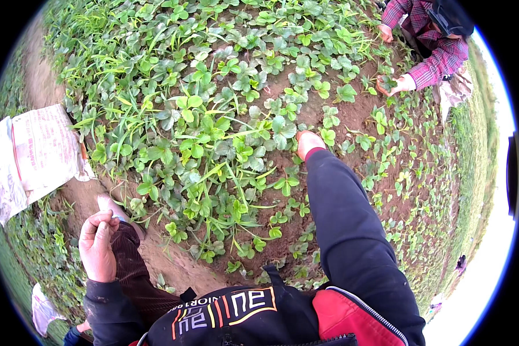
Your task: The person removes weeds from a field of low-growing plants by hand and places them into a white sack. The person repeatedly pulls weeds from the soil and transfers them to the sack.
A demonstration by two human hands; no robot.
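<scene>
My right hand (309, 143) reaches down among low strawberry plants (283, 132) at the edge of a patch of bare soil. Its fingertips are hidden beside the leaves, so any hold on a stem cannot be made out. My left hand (97, 248) is raised over my bent knee in brown corduroy trousers (129, 259). Its fingers are curled and pinched against the thumb, with nothing visible in them. Long grass blades (235, 186) grow thickly among the strawberry leaves between my two hands.
A white printed woven sack (47, 147) lies on the dirt path (164, 255) at left, another pale sack (45, 309) lower down. At upper right a co-worker in a plaid sleeve (443, 60) holds a leaf in one hand (391, 85). My shoe (112, 207) rests beside the bed.
</scene>
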